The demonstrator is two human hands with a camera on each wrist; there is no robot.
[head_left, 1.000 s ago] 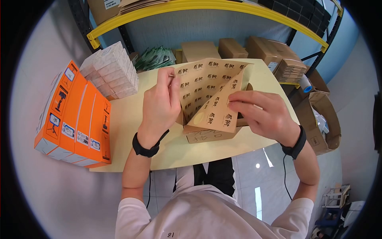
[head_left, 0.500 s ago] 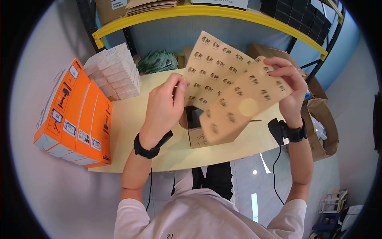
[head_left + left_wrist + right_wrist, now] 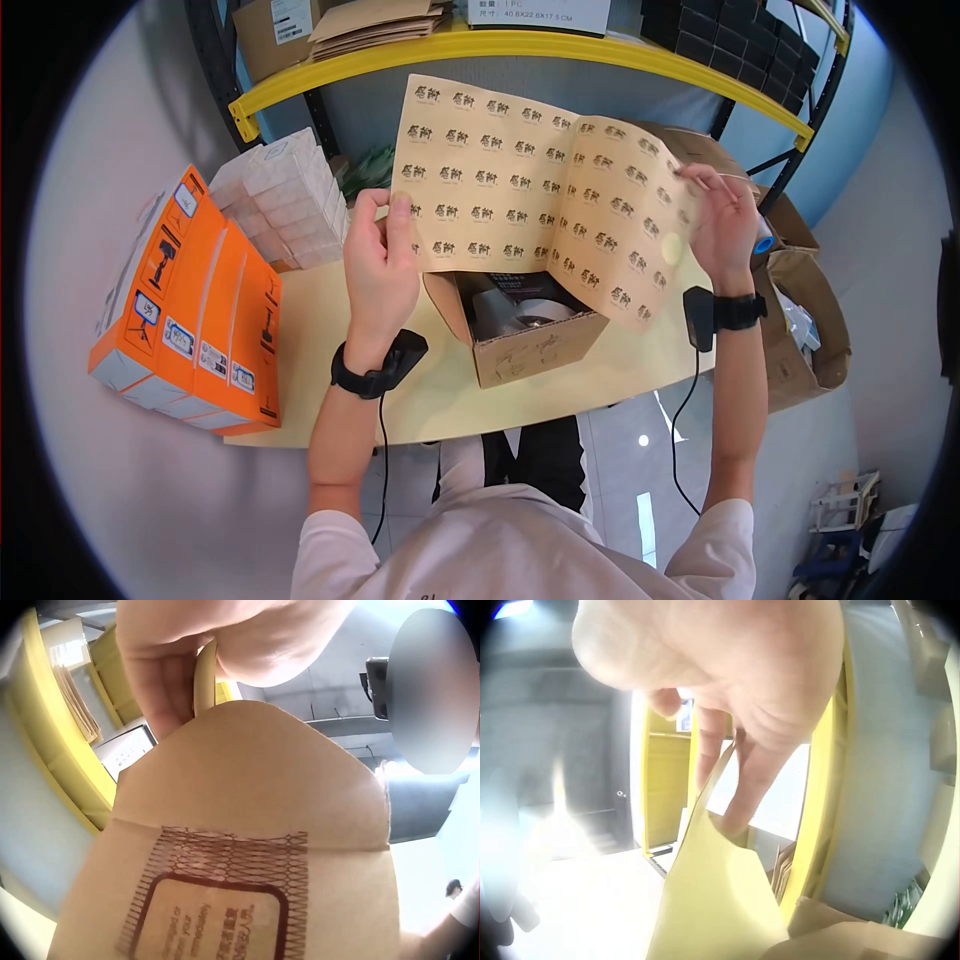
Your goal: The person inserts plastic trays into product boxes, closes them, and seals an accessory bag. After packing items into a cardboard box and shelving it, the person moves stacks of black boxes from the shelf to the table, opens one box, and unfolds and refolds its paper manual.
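Sheet [image 3: 480, 190]: thin paper, smooth, pretty matt on printed side, bit of sheen on plain side in right wrist view. Box [image 3: 540, 355] under it: regular brown cardboard, dull, flap [image 3: 247, 772] creased up close. Tabletop [image 3: 375, 405]: smooth, low sheen, laminate-looking. Floor [image 3: 610, 460]: super glossy tile, mirrors lights. Shelf beam [image 3: 540, 46]: painted metal, smooth. Orange boxes [image 3: 205, 320]: smooth coated card. Shirt [image 3: 490, 540]: soft matt cloth. Wrist straps [image 3: 358, 377]: dull black, fabric or rubber, can't tell.

paper [image 3: 485, 178]: 感謝 | shelf box [image 3: 540, 15] — 1 PC, 40.6X22.6X17.5 CM | flap [image 3: 251, 776] — "immediately"
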